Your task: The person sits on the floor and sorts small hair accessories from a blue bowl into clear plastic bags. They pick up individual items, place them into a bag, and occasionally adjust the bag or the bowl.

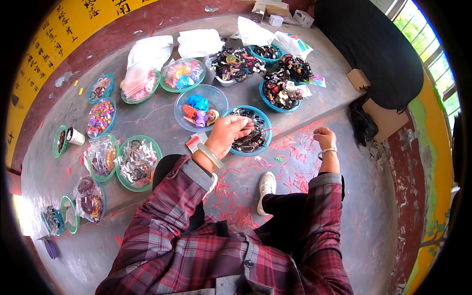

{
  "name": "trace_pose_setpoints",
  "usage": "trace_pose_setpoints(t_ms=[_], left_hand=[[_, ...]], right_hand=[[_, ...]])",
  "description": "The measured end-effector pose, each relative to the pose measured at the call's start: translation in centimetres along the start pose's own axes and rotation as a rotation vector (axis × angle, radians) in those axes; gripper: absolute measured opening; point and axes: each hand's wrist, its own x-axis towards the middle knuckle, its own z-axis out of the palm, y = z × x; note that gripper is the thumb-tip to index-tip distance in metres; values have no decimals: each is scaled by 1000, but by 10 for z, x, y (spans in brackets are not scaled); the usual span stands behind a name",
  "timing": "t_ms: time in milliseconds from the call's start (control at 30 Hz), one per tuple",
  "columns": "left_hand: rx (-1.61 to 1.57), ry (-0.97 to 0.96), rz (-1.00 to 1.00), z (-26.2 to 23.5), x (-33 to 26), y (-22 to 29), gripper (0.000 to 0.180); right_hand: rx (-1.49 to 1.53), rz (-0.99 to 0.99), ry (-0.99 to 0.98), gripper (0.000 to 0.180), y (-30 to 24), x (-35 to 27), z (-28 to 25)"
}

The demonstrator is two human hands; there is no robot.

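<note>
My left hand (227,133) is closed in a pinch over a blue basin (251,153) of black bands, probably hair ties (254,143). A thin dark strand sticks out to the right of its fingertips; what it belongs to is too small to make out. Farther right, above the floor, my right hand (325,138) is closed with its fingers curled in. Anything inside it is hidden. Just left of the black bands stands a translucent basin (183,122) with blue, orange and purple bundles. A small red-and-white packet (193,143) lies beside my left wrist.
Several basins of hair accessories stand left and ahead, including one of colourful small pieces (102,116) and one of bagged bands (137,162). White bags (200,43) lie at the back. Red scraps (295,155) litter the floor below the ledge. A black bag (363,120) sits right.
</note>
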Motion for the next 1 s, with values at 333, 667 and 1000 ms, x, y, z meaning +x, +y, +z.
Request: trace_pose_setpoints(t_ms=[333, 667, 1000], left_hand=[[16, -3, -15, 8, -2, 1, 20], [50, -23, -37, 12, 3, -3, 20], [36, -5, -23, 6, -3, -3, 19]], right_hand=[[-339, 246, -129, 46, 61, 4, -13], [-845, 510, -256, 78, 96, -10, -20], [-26, 439, -97, 64, 37, -25, -19]])
